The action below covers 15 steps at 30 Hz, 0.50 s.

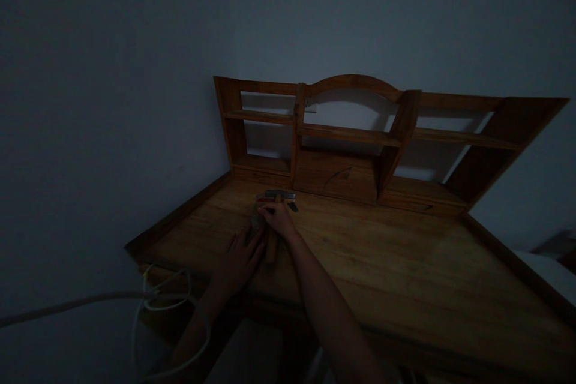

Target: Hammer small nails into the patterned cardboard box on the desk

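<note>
The scene is dim and small details are lost. My left hand [244, 255] lies on the wooden desk [360, 252] with its fingers stretched forward, their tips beside a small pale object [255, 222] whose kind is unclear. Just beyond it, my right hand [278, 218] is closed in a pinch, its fingertips pointing left above that pale object. What the pinch holds is too small and dark to name. Under the right wrist lies what looks like a hammer [270, 249], its wooden handle pointing toward me and its grey head at the far end.
A small dark piece [293, 206] lies right of the hammer's head, and a thin red item [264, 199] on its left. A wooden shelf unit [344, 177] stands along the desk's back. White cable [171, 297] loops at the front left, by the wall [112, 132].
</note>
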Available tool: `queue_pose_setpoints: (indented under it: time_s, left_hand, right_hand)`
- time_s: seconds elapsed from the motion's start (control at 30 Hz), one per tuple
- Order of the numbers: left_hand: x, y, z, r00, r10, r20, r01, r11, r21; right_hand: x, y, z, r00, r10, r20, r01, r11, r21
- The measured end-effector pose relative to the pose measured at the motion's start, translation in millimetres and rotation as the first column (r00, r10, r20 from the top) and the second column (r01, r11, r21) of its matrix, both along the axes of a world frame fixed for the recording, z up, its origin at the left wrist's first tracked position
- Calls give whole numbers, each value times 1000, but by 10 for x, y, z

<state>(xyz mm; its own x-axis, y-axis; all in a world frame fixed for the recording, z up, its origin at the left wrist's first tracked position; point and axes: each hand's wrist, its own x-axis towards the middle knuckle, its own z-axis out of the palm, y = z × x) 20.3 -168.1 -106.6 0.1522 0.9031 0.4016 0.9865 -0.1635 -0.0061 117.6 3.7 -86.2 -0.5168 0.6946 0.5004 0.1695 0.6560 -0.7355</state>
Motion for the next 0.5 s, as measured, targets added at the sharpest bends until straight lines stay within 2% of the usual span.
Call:
queue_pose_setpoints:
  time_s: [0.1,0.33,0.5]
  left_hand:
    - [-10,1,-3,999,-30,-23,30,1000,-6]
    - [54,-15,101,997,52,64,-53,998,19]
    - [51,-14,89,999,25,37,-26,1000,18]
  right_hand:
    - [3,-6,10,1000,-3,5,3,1000,-2]
    - [1,-12,-3,1000,6,14,-6,1000,11]
    - [-24,10,-38,1000,2,13,-2,999,32]
